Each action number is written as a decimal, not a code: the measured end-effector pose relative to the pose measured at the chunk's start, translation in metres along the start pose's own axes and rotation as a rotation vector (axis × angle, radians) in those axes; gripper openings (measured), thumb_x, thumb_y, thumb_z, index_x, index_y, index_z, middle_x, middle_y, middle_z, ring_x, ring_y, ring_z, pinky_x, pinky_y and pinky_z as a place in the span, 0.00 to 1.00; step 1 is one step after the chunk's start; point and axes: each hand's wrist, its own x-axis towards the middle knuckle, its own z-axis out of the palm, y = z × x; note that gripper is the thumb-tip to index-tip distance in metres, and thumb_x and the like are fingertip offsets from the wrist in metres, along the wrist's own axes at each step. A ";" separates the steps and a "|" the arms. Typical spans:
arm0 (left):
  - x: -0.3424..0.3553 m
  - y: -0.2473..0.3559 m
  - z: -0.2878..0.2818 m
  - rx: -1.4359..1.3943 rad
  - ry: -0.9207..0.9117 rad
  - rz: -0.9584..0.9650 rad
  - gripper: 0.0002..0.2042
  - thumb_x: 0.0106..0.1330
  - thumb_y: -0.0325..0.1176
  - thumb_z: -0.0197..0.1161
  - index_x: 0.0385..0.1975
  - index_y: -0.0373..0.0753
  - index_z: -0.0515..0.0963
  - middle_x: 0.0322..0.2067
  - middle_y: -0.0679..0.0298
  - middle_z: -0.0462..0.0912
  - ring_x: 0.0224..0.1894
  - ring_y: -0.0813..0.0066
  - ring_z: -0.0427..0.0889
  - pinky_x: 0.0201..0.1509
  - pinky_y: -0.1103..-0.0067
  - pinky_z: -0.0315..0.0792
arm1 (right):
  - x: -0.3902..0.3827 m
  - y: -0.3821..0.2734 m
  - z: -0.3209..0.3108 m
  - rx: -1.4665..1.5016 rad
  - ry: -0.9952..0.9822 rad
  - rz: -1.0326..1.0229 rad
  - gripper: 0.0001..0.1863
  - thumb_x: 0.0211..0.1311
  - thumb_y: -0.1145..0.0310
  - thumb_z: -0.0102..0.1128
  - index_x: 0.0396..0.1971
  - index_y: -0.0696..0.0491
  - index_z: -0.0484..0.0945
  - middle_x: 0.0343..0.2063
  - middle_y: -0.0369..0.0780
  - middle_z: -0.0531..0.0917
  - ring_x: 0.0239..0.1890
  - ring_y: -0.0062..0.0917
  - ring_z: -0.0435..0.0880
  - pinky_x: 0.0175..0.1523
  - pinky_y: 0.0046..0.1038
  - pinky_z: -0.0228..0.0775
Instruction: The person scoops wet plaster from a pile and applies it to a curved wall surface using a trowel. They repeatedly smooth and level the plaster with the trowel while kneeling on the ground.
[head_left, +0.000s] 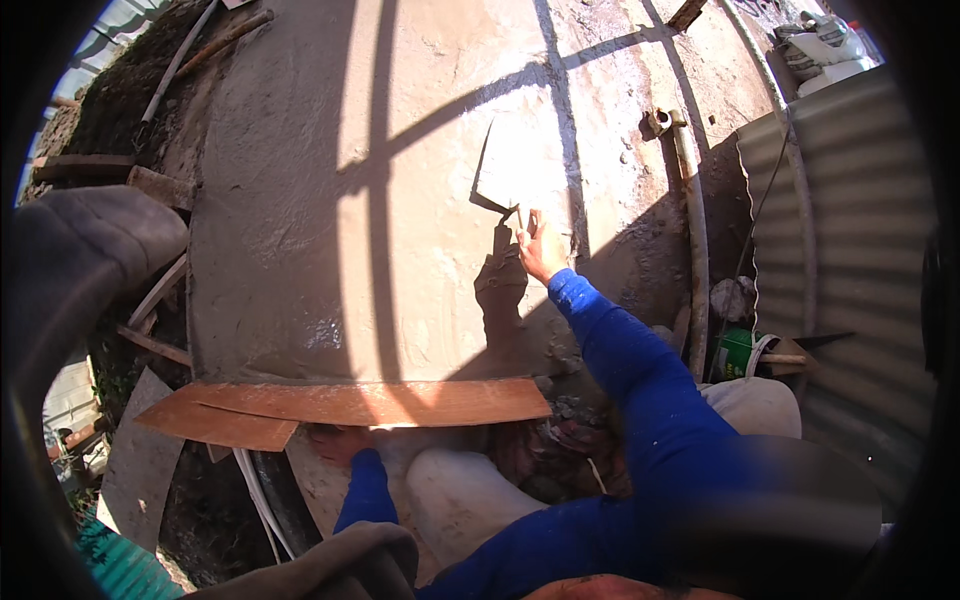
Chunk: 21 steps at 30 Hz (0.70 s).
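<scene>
We crouch at the near edge of a stretch of wet grey cement point(270, 260), with our right arm reaching out over it in a blue sleeve point(640, 360). Our right hand point(541, 247) is closed around the handle of a trowel point(512, 165), whose blade points away from us above the middle of the cement, so washed out by sun that its outline partly melts into the glare. The shadow point(502, 290) of hand and tool falls just to the left. Our left hand point(340, 443) is low down, against the near side of an orange-brown board point(400, 402) that lies crosswise along the cement's near edge; its fingers are partly hidden there, so we cannot tell whether they grip the board or only press on it. A shorter piece of the board splays out at its left end. Between our arms shows a pale trouser knee point(460, 495). To the right, a pole point(692, 240) runs beside the cement, then come a green container point(735, 355), a corrugated sheet point(850, 200) and, farther off, some bags point(825, 55).
</scene>
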 end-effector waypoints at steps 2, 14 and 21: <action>0.001 -0.005 0.006 0.017 -0.001 -0.015 0.43 0.74 0.71 0.34 0.73 0.38 0.63 0.69 0.50 0.69 0.70 0.51 0.70 0.69 0.55 0.64 | -0.015 -0.028 0.012 0.158 -0.076 -0.018 0.30 0.69 0.66 0.64 0.67 0.59 0.68 0.52 0.61 0.83 0.55 0.56 0.84 0.59 0.48 0.76; 0.000 -0.001 0.000 0.026 0.054 0.002 0.43 0.75 0.73 0.29 0.67 0.38 0.68 0.65 0.54 0.73 0.66 0.54 0.74 0.63 0.57 0.67 | -0.080 -0.057 -0.024 0.781 -0.444 0.183 0.18 0.76 0.67 0.60 0.58 0.60 0.71 0.29 0.35 0.75 0.22 0.17 0.74 0.27 0.24 0.72; 0.000 -0.001 0.000 -0.018 0.137 0.026 0.42 0.74 0.73 0.31 0.65 0.38 0.69 0.63 0.54 0.74 0.64 0.53 0.75 0.62 0.58 0.68 | -0.111 -0.024 -0.027 0.911 0.053 0.493 0.10 0.75 0.70 0.59 0.49 0.56 0.70 0.26 0.36 0.75 0.18 0.20 0.75 0.23 0.27 0.72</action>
